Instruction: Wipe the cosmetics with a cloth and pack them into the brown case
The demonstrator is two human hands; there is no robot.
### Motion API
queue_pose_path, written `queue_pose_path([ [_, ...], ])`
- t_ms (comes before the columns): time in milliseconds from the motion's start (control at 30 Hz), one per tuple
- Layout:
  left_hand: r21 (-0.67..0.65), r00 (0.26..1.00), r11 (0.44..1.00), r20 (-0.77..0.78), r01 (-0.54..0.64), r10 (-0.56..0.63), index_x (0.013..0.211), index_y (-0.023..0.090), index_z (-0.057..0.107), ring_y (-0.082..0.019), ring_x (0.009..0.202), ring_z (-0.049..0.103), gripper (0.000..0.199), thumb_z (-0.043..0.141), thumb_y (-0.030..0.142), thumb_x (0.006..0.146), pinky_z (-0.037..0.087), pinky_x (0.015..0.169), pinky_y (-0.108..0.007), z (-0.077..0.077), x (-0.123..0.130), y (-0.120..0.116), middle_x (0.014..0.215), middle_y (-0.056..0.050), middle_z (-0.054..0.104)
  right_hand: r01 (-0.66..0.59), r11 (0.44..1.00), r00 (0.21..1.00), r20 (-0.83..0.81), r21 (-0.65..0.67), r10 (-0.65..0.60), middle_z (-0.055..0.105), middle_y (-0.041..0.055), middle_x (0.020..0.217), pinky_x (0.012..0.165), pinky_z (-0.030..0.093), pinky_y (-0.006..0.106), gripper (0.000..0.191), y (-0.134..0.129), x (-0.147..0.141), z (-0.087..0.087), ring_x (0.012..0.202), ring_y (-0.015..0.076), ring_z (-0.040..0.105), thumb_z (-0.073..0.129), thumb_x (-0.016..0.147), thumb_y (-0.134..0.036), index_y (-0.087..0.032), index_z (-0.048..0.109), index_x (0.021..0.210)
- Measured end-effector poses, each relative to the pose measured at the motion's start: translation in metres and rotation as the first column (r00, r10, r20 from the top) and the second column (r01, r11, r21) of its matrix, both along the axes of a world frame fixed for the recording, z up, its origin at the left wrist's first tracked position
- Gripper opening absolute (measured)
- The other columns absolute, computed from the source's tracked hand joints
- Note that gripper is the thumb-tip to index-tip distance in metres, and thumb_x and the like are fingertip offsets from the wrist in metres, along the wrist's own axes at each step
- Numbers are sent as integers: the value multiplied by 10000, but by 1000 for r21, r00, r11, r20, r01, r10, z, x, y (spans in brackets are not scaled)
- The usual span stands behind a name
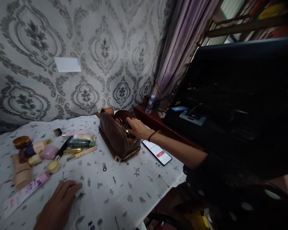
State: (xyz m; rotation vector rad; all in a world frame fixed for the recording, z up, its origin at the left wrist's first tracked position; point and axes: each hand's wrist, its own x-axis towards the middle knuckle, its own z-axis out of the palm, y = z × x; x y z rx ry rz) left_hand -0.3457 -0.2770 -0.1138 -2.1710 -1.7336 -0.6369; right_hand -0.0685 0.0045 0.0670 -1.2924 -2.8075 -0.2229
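A brown zippered makeup bag (114,137) stands unzipped on the table, with gold-toned and other small items partly visible inside. My right hand (138,128) reaches over its opening, fingers curled in among the contents; what they grip is hidden. On the white patterned cloth, my left hand (60,203) lies palm down with the thumb apart, holding nothing. Near it are a pink-capped tube (26,193), a beige tube (21,171) and a small round cream-coloured jar (53,166). Farther back lie a green tube (80,142), a gold tube (72,151) and a makeup brush (72,132).
A lit phone (157,152) lies right of the bag. Behind it, a clear bottle (150,104) stands on a dark red surface (144,113). A large black object (235,95) fills the right side. The cloth-covered table (120,195) ends at its lower right edge.
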Motion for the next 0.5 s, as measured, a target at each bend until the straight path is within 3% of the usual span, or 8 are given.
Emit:
queue_pose_path([
  [300,-22,1000,1000,2,-17,17,1160,305,686,-208,1007,682,401,450,114,899,605,816,-288,2,1,0,1088,-44,702,-76,996,990,118,-53,82,690,218,1133,796,504,317,230,1,-7,18,1017,285,685,541,858,-2,-84,699,1005],
  [500,-24,1000,1000,28,5,-4,1157,308,687,-191,998,690,404,461,110,887,600,816,-249,4,1,0,1085,-27,708,-206,979,917,353,16,187,718,198,1104,815,531,316,285,6,-11,29,1071,281,688,498,881,-7,-82,716,1048],
])
